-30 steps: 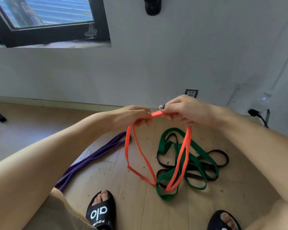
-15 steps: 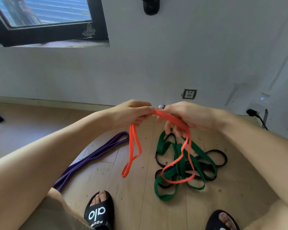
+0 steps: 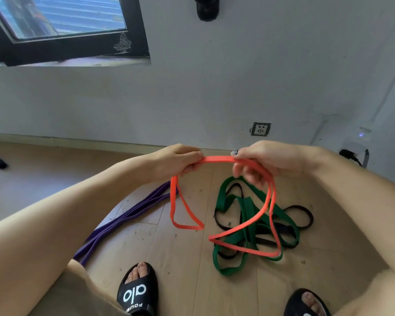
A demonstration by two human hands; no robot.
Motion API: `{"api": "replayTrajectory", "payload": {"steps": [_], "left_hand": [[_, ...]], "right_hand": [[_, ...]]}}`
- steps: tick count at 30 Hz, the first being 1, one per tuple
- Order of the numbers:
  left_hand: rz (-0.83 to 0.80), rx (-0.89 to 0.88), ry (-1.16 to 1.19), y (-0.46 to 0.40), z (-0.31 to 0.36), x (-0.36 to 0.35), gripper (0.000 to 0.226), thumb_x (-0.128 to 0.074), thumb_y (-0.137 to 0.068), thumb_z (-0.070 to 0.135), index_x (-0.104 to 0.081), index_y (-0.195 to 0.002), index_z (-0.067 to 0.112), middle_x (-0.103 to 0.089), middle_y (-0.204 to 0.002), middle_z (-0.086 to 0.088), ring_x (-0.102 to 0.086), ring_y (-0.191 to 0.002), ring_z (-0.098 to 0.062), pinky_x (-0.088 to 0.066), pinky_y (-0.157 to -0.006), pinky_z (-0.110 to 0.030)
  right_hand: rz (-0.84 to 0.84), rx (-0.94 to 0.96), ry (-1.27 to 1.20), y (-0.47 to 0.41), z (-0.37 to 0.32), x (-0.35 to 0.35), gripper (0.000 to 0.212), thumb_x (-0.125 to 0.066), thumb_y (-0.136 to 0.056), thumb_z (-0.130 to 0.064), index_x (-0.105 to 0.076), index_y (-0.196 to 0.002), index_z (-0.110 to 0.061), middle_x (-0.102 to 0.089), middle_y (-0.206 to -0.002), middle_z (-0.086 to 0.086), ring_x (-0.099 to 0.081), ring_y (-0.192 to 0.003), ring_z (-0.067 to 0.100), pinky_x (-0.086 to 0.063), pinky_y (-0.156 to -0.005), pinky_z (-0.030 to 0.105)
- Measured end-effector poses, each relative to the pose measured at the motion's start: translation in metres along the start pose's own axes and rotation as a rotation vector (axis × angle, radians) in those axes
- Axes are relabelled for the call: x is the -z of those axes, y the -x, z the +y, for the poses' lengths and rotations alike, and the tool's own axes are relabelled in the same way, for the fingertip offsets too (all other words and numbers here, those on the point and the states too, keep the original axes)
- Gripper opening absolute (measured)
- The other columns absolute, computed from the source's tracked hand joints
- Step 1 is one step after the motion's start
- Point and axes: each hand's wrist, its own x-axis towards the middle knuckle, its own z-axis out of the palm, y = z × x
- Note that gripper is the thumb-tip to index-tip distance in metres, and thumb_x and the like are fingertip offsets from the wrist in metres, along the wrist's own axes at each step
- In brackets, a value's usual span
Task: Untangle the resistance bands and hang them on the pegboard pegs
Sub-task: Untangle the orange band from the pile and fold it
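— Above the wooden floor (image 3: pixel 173 265): orange resistance band (image 3: pixel 217 159) pinched by left hand (image 3: pixel 178 159) and right hand (image 3: pixel 267 161), slightly apart?
— Yes. Seemed light, soft, stretchy; gripped best on flat top span, clear of green band (image 3: pixel 246 210) tangle.

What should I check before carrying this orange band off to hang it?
1. Left hand grips the orange band: ok.
2. Right hand grips it too: ok.
3. Orange band lifted off the green band and black band: cannot tell; its right loop overlaps them in the picture.
4. Orange band untwisted: not ok, it hangs in two separate loops.
5. Purple band out of the way: ok, it lies apart on the floor.
6. Pegboard in sight: not ok, none in view.
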Motion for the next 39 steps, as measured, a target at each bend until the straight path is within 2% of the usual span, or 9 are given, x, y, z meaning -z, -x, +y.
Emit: {"api": "replayTrajectory", "payload": {"steps": [2,7,12,16,20,24,29,35,39], "left_hand": [[0.002,-0.047,0.008,-0.002,0.01,-0.007,0.041,-0.038,-0.11,0.028,-0.053,-0.074,0.017,-0.042,-0.061,0.012,-0.036,-0.054,-0.007,-0.032,-0.057,-0.023],[0.004,-0.054,-0.028,0.0,0.003,-0.003,0.049,-0.039,-0.109,0.038,-0.059,-0.077,0.007,-0.044,-0.06,0.004,-0.036,-0.055,-0.013,-0.032,-0.057,-0.029],[0.052,0.041,-0.111,0.007,-0.014,0.01,0.052,-0.037,-0.109,0.043,-0.053,-0.065,0.02,-0.045,-0.05,0.009,-0.037,-0.047,-0.008,-0.036,-0.053,-0.019],[0.049,0.047,-0.127,0.006,-0.011,0.005,0.051,-0.038,-0.108,0.043,-0.05,-0.065,0.019,-0.042,-0.05,0.011,-0.035,-0.047,-0.008,-0.036,-0.052,-0.021],[0.087,-0.037,-0.074,0.003,0.005,-0.002,0.052,-0.04,-0.107,0.045,-0.051,-0.064,0.017,-0.042,-0.053,0.006,-0.034,-0.048,-0.014,-0.035,-0.05,-0.024],[0.094,-0.053,-0.078,0.004,0.011,-0.003,0.057,-0.041,-0.106,0.049,-0.052,-0.06,0.018,-0.047,-0.049,0.004,-0.04,-0.047,-0.015,-0.04,-0.054,-0.027],[0.036,0.004,0.091,0.006,-0.003,0.002,0.057,-0.044,-0.103,0.053,-0.056,-0.06,0.018,-0.042,-0.056,-0.006,-0.039,-0.054,-0.024,-0.041,-0.058,-0.035],[0.097,0.095,0.031,0.009,-0.014,0.012,0.058,-0.043,-0.104,0.052,-0.048,-0.06,0.015,-0.038,-0.049,0.003,-0.03,-0.044,-0.014,-0.031,-0.047,-0.025],[0.095,0.049,0.054,0.005,-0.002,0.002,0.058,-0.042,-0.105,0.051,-0.045,-0.057,0.018,-0.036,-0.048,0.004,-0.027,-0.044,-0.016,-0.027,-0.046,-0.026]], "right_hand": [[0.015,0.037,-0.04,-0.004,-0.002,-0.009,0.051,-0.045,-0.103,-0.051,-0.068,-0.109,-0.006,-0.069,-0.079,0.01,-0.059,-0.058,0.02,-0.052,-0.058,0.033],[0.011,0.14,0.017,-0.008,-0.014,-0.02,0.039,-0.046,-0.107,-0.039,-0.056,-0.083,-0.01,-0.035,-0.056,-0.002,-0.026,-0.045,0.014,-0.023,-0.041,0.025],[0.013,0.078,0.027,0.0,-0.004,0.007,0.036,-0.046,-0.107,-0.032,-0.055,-0.076,-0.014,-0.03,-0.056,-0.002,-0.021,-0.046,0.014,-0.015,-0.046,0.032],[-0.022,-0.01,0.06,0.002,0.004,0.005,0.04,-0.042,-0.108,-0.036,-0.06,-0.088,-0.007,-0.051,-0.06,0.005,-0.045,-0.053,0.019,-0.041,-0.051,0.029],[-0.062,0.027,-0.032,-0.004,-0.006,-0.013,0.057,-0.034,-0.104,-0.055,-0.064,-0.121,-0.009,-0.075,-0.097,0.012,-0.066,-0.074,0.024,-0.055,-0.072,0.037],[-0.01,0.15,-0.036,-0.011,-0.015,-0.031,0.042,-0.042,-0.108,-0.04,-0.056,-0.083,-0.009,-0.047,-0.058,0.001,-0.039,-0.05,0.015,-0.034,-0.053,0.032],[-0.018,0.155,-0.015,-0.008,-0.01,-0.012,0.041,-0.05,-0.106,-0.036,-0.052,-0.071,-0.016,-0.03,-0.058,-0.001,-0.021,-0.052,0.015,-0.017,-0.054,0.035],[0.014,0.047,-0.009,0.001,0.006,0.011,0.039,-0.049,-0.105,-0.036,-0.055,-0.077,-0.011,-0.042,-0.056,0.004,-0.037,-0.052,0.02,-0.037,-0.052,0.029],[-0.037,0.019,-0.028,-0.002,0.001,-0.003,0.054,-0.039,-0.101,-0.058,-0.065,-0.12,-0.014,-0.076,-0.098,0.011,-0.067,-0.072,0.026,-0.056,-0.067,0.036]]}}
